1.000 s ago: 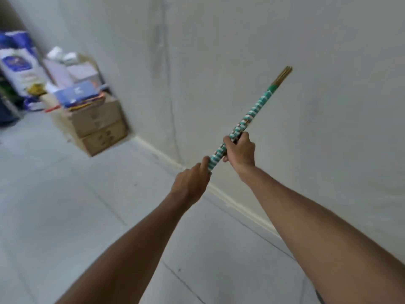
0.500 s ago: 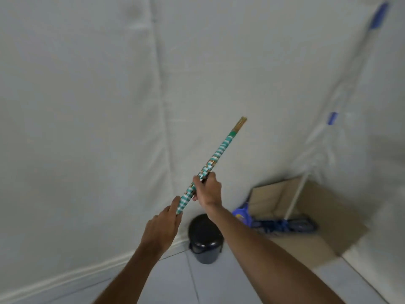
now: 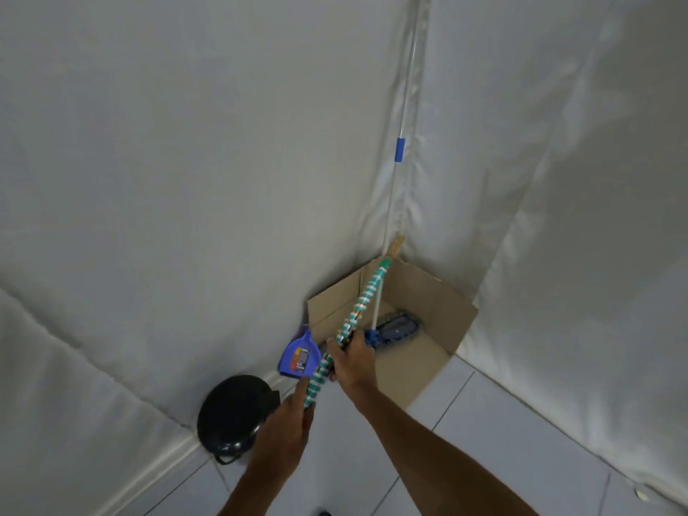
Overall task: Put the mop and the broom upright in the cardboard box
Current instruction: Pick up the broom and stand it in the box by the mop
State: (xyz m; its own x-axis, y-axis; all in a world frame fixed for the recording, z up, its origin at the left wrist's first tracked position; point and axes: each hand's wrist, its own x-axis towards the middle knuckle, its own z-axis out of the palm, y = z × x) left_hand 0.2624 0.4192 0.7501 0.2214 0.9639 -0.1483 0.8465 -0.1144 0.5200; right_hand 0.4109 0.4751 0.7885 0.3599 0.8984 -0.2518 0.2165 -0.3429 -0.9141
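Both hands hold the broom (image 3: pixel 363 299) by its green-and-white wrapped handle, which slants up and to the right over the open cardboard box (image 3: pixel 443 303) in the room's corner. My right hand (image 3: pixel 352 357) grips the handle higher up, my left hand (image 3: pixel 288 422) grips it near the lower end. The broom's bristle end is hidden below my hands. The mop (image 3: pixel 396 325) stands in the box, its blue head on the box floor and its white pole with a blue sleeve leaning up into the wall corner.
A blue dustpan (image 3: pixel 298 353) leans against the wall just left of the box. A black round bin (image 3: pixel 234 413) sits on the tiled floor further left. White padded walls meet behind the box.
The view has swung right and down, bringing the corner box closer and central. The broom handle now points over the box instead of at the bare wall.
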